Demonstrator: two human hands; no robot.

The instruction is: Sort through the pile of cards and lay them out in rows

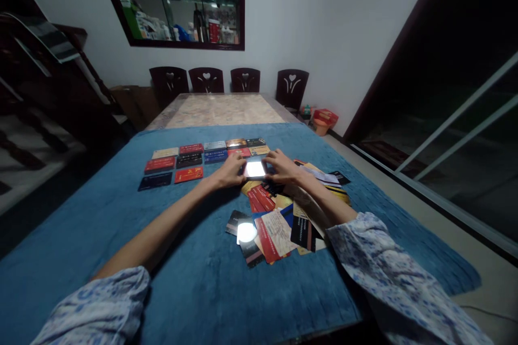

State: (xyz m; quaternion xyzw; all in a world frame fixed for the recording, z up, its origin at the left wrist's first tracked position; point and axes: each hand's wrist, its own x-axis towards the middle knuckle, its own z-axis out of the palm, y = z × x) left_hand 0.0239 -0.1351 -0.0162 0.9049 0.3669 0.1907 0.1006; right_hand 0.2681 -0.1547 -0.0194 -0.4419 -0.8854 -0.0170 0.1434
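Note:
Both my hands hold one glossy card (255,169) that glares white in the light, just above the blue cloth. My left hand (229,172) pinches its left edge and my right hand (282,167) pinches its right edge, fingers closed on it. Beyond the left hand, several cards lie in neat rows (190,160), red, black, blue and pale. Under and before my right forearm spreads a loose pile of cards (279,215), overlapping at odd angles, one of them shining white.
A blue cloth (121,215) covers the near table, with a marbled tabletop (220,110) beyond. Several dark chairs (206,80) line the far wall under a glass cabinet (178,0). A red bin (324,118) sits on the floor at the right.

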